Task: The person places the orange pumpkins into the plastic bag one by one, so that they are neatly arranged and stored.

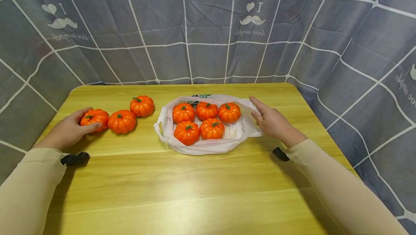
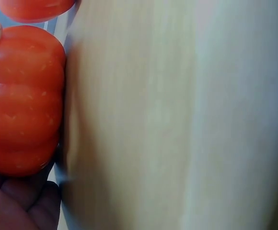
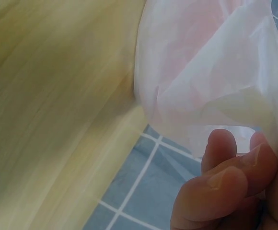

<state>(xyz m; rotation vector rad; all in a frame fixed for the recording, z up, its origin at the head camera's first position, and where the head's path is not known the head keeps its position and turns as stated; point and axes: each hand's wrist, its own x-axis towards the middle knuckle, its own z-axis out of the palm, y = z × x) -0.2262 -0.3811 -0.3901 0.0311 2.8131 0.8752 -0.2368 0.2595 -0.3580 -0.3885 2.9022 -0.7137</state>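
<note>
My left hand point(image 1: 72, 129) grips a small orange pumpkin point(image 1: 98, 118) at the left of the table, thumb on its near side and fingers behind. In the left wrist view the same ribbed pumpkin point(image 2: 24, 103) fills the left edge. Right beside it sits a second pumpkin point(image 1: 122, 122), and a third pumpkin point(image 1: 142, 106) lies a little farther back. Several more with green stems rest inside a white plastic bag point(image 1: 203, 148), spread wide in the middle. At the bag's right end, my right hand point(image 1: 274, 122) holds its handle; in the right wrist view the fingers point(image 3: 211, 191) curl by the handle opening.
The wooden table point(image 1: 182, 191) reaches toward me under both forearms. A grey curtain point(image 1: 208, 18) with white grid lines hangs behind and along both sides. Black straps point(image 1: 75, 159) circle the wrists.
</note>
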